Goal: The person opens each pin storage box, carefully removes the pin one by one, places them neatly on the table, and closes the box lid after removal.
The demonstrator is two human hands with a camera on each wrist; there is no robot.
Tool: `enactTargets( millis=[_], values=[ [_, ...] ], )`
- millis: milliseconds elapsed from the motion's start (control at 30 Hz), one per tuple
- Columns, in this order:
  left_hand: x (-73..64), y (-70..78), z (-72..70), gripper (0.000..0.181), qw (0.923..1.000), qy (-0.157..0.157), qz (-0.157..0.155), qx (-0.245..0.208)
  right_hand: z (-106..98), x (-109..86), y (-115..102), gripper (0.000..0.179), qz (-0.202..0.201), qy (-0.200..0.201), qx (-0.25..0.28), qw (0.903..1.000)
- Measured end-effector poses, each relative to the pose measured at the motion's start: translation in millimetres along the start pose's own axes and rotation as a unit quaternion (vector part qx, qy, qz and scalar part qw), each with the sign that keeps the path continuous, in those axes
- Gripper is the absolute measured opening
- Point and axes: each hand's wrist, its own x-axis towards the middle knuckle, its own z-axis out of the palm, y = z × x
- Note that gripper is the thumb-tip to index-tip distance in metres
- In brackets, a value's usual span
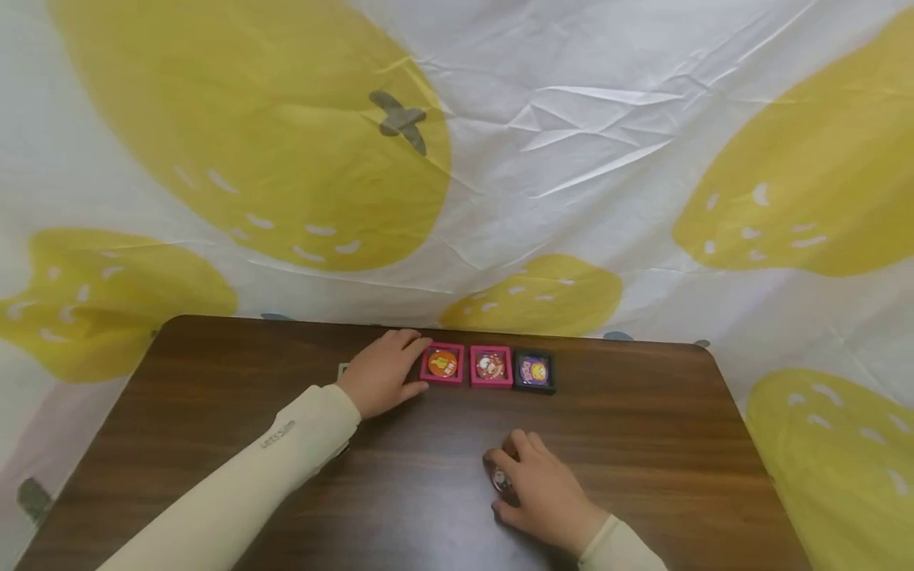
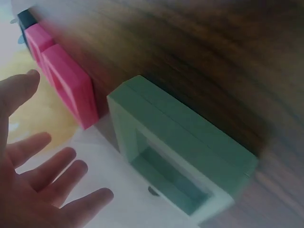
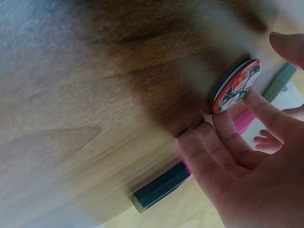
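My left hand point(image 1: 382, 373) is at the far side of the table, fingers spread and relaxed. Beside its fingers stands a pink square frame point(image 1: 443, 364) with an orange round badge inside. A pale green square frame point(image 2: 180, 142) is mostly hidden by this hand in the head view; the left wrist view shows it apart from the fingers. Nearer the front, my right hand point(image 1: 539, 488) is over a round badge point(image 3: 237, 86) with a red rim and a cartoon picture. Its fingertips touch the badge's edge, while the thumb stays apart from it.
A second pink frame point(image 1: 490, 366) and a black frame point(image 1: 535, 371), each with a round badge, continue the row to the right. The brown wooden table point(image 1: 643, 444) ends at a white cloth point(image 1: 571, 214) printed with yellow lemons.
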Motion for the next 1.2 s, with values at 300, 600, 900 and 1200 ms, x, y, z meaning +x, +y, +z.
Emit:
enactTargets(
  millis=[300, 600, 900, 1200],
  values=[
    [22.7, -2.7, 16.3, 0.087, 0.9993, -0.017, -0.034, -0.004, 3, 4.4, -3, 0.06, -0.007, -0.007, 0.001, 0.9999],
    [30.2, 4.5, 14.7, 0.086, 0.998, -0.05, -0.039, -0.003, 2, 7.3, -4, 0.059, -0.002, -0.016, 0.003, 0.9999],
    [34.1, 1.1, 26.0, 0.087, 0.9991, -0.038, -0.017, -0.005, 1, 3.0, -4, 0.059, 0.003, -0.018, 0.01, 0.9998],
    [34.6, 3.2, 21.8, 0.081, 0.9996, 0.015, 0.002, -0.022, -1, -1.6, 0, 0.057, 0.002, -0.009, 0.006, 0.9999]
  ],
)
